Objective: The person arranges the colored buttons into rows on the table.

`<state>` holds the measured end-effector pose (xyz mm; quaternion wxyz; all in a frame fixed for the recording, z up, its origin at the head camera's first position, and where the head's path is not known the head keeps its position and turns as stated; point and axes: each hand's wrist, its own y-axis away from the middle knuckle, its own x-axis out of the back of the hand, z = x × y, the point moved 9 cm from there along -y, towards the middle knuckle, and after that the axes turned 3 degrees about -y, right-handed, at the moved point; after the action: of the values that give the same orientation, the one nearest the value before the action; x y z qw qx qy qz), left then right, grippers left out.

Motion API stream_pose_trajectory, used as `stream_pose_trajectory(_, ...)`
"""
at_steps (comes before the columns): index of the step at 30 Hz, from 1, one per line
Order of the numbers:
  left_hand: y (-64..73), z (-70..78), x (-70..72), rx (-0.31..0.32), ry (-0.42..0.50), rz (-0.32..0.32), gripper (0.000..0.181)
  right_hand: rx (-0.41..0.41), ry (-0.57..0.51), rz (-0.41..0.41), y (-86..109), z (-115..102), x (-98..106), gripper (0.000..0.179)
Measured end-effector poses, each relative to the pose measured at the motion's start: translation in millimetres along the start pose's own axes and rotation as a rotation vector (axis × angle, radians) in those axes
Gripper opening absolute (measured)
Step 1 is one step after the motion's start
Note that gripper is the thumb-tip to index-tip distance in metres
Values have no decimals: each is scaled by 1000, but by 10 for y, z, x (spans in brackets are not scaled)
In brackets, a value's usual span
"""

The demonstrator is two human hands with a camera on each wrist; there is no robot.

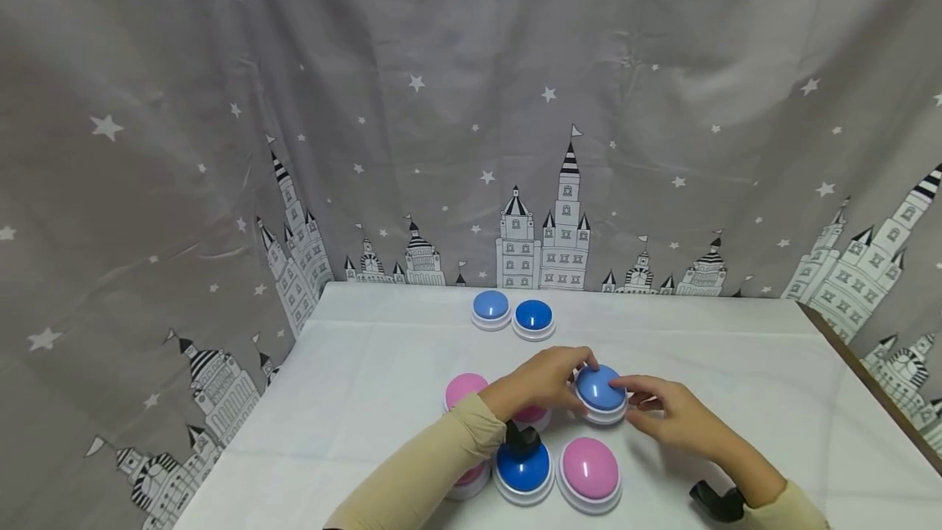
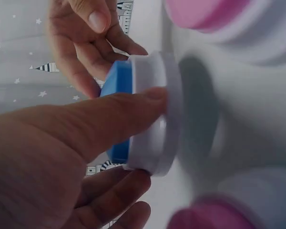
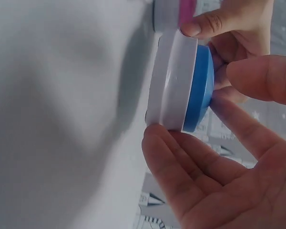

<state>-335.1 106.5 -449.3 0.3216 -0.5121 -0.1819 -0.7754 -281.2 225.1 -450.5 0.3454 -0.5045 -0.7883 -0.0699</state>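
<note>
A light-blue dome button with a white base (image 1: 599, 388) is between both hands over the white table. My left hand (image 1: 546, 380) grips it from the left, thumb (image 2: 133, 112) across the side of the base and fingers on the opposite side. My right hand (image 1: 679, 417) touches it from the right. In the right wrist view its fingertips (image 3: 155, 138) rest at the base edge and one more finger reaches the blue dome, while the thumb (image 3: 257, 76) stands apart. In both wrist views the button's shadow falls on the cloth beside its base.
Nearer stand a dark-blue button (image 1: 524, 467) and a pink button (image 1: 590, 469). Another pink button (image 1: 465, 388) is left of my left forearm, which partly hides two more. At the back are a light-blue button (image 1: 491, 306) and a dark-blue one (image 1: 533, 316), before a grey curtain (image 1: 441, 121).
</note>
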Motion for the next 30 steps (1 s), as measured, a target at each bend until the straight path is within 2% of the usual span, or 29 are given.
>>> stream_pose_trajectory(6, 128, -39, -27, -14, -63, -32, 58, -5, -33, -76, -23, -9, -193, 40)
stream_pose_trajectory(14, 248, -68, -42, -24, -48, -42, 58, -41, -76, -104, -26, 5, -297, 41)
stream_pose_trajectory(20, 283, -87, -56, -14, -10, -75, 55, -59, -76, -98, -23, 3, -324, 39)
stream_pose_trajectory(26, 293, -130, -92, 29, 8, -110, 55, -73, -62, -100, -30, 21, -335, 39)
stream_pose_trajectory(30, 301, -119, -98, 16, -8, -109, 56, -86, -64, -113, -29, 27, -346, 39)
